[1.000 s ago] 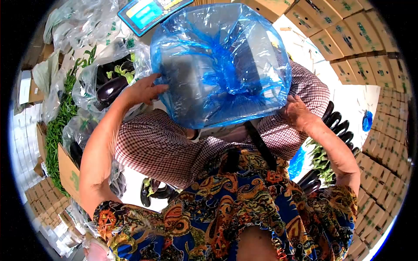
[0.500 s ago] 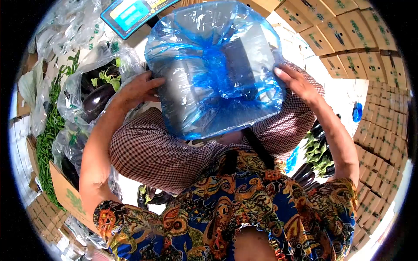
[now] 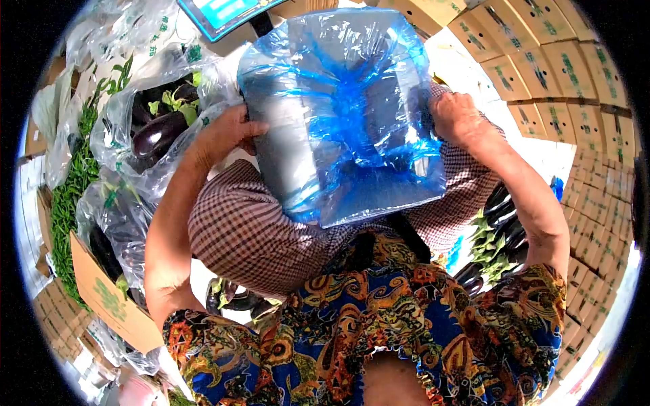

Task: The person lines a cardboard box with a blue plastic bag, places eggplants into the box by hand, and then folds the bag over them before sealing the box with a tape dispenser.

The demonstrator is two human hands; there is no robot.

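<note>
A box wrapped in a clear blue plastic bag (image 3: 345, 115) rests on my lap over checked trousers (image 3: 250, 230). My left hand (image 3: 227, 135) presses against the bag's left side, fingers curled onto the plastic. My right hand (image 3: 457, 118) grips the bag's right edge near the top. The blue plastic bunches in a twisted gather down the middle of the box. What is inside the box cannot be made out.
Clear bags of dark eggplants (image 3: 159, 132) lie at the left, with green chillies (image 3: 68, 203) beyond them. More eggplants (image 3: 497, 230) lie at the right. A blue scale (image 3: 227, 10) stands at the top. Stacked cardboard boxes (image 3: 575, 81) ring the right side.
The wrapped box has tilted and turned on my lap. My right hand climbed from the bag's lower right edge to its upper right edge. My left hand stayed on the left side.
</note>
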